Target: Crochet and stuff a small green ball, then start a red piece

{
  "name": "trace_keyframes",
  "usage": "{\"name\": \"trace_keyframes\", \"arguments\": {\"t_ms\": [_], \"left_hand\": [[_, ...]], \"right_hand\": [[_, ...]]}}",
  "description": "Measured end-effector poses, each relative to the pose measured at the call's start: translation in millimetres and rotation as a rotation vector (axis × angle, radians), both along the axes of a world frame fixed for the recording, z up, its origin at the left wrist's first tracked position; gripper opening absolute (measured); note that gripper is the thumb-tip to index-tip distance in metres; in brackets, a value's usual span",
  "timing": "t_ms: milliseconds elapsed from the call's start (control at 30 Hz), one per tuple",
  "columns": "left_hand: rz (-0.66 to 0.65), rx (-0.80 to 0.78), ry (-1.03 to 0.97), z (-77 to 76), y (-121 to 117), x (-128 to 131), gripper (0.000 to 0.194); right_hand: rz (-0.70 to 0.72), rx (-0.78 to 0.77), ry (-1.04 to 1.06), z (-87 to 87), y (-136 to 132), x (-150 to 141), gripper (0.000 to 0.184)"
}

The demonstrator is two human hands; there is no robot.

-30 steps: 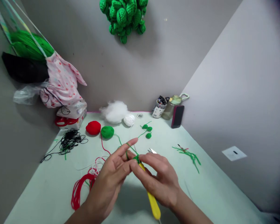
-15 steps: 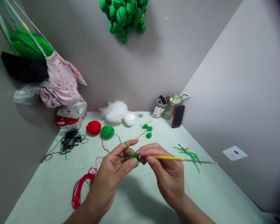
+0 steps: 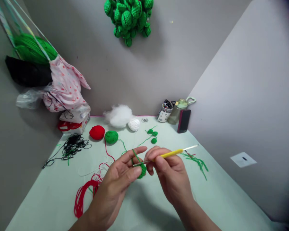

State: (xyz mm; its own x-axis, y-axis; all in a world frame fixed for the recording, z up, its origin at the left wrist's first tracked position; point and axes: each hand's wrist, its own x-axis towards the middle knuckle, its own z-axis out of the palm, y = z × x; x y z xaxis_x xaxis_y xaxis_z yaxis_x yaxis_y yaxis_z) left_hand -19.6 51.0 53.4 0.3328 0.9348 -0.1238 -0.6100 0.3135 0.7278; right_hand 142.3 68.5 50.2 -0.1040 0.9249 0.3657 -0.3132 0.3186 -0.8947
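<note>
at the centre of the frame, we see the left hand (image 3: 118,179) pinching a green piece (image 3: 142,172) between thumb and fingers, a green strand (image 3: 136,155) draped over its extended forefinger. the right hand (image 3: 172,173) grasps a yellow hook (image 3: 172,153) slantwise, its metal tip lying at the piece's upper edge; whether it passes through a stitch, we cannot quite make out. beyond them on the pale table (image 3: 221,205), left of centre, we find a red ball (image 3: 97,132) beside a green ball (image 3: 111,137), with white fluff (image 3: 120,116) and a white ball (image 3: 134,124) behind. right of centre, a phone (image 3: 184,121) stands near a bottle (image 3: 174,115). a green cluster (image 3: 128,19) hangs at the top of the frame.
</note>
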Motion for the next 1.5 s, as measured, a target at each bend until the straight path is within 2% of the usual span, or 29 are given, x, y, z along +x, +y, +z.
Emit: {"name": "trace_keyframes", "arguments": {"t_ms": [100, 167, 367, 600, 867, 1000, 1167, 1300, 1400, 1500], "left_hand": [[-0.001, 0.085, 0.132, -0.4, -2.3, 1.0, 0.042], [-0.001, 0.107, 0.191, -0.8, -1.9, 0.1, 0.042], [0.07, 0.121, 0.288, -0.2, 3.1, -3.3, 0.045], [0.124, 0.133, 0.357, 4.8, -0.9, -2.1, 0.041], [0.118, 0.186, 0.489, -5.1, -1.8, -4.9, 0.044], [0.156, 0.271, 0.577, -8.9, -1.5, -4.1, 0.043], [0.294, 0.44, 0.761, -6.9, -0.8, -2.4, 0.041], [0.334, 0.498, 0.831, -4.8, 0.0, -3.0, 0.04], [0.325, 0.457, 0.815, -3.4, -0.8, -3.7, 0.035], [0.297, 0.42, 0.772, -2.5, -2.6, -3.8, 0.034]], "right_hand": [[-0.064, 0.042, -0.12, -4.0, 0.4, 0.0, 0.016], [-0.082, 0.013, -0.106, -3.9, 1.3, 1.9, 0.017], [0.008, -0.139, 0.041, 6.1, 6.1, 3.9, 0.023], [0.029, -0.111, -0.001, 8.7, 4.2, 7.6, 0.026], [0.039, -0.009, -0.07, 5.7, -0.4, 11.0, 0.021], [-0.039, 0.088, -0.239, 7.2, -4.2, 12.4, 0.021], [-0.096, 0.372, -0.52, 9.6, -10.7, 16.3, 0.02], [-0.162, 0.608, -0.738, 10.3, -13.7, 15.2, 0.021], [-0.152, 0.602, -0.681, 8.6, -13.2, 13.9, 0.021], [-0.107, 0.467, -0.497, 5.0, -10.1, 13.7, 0.024]]}}
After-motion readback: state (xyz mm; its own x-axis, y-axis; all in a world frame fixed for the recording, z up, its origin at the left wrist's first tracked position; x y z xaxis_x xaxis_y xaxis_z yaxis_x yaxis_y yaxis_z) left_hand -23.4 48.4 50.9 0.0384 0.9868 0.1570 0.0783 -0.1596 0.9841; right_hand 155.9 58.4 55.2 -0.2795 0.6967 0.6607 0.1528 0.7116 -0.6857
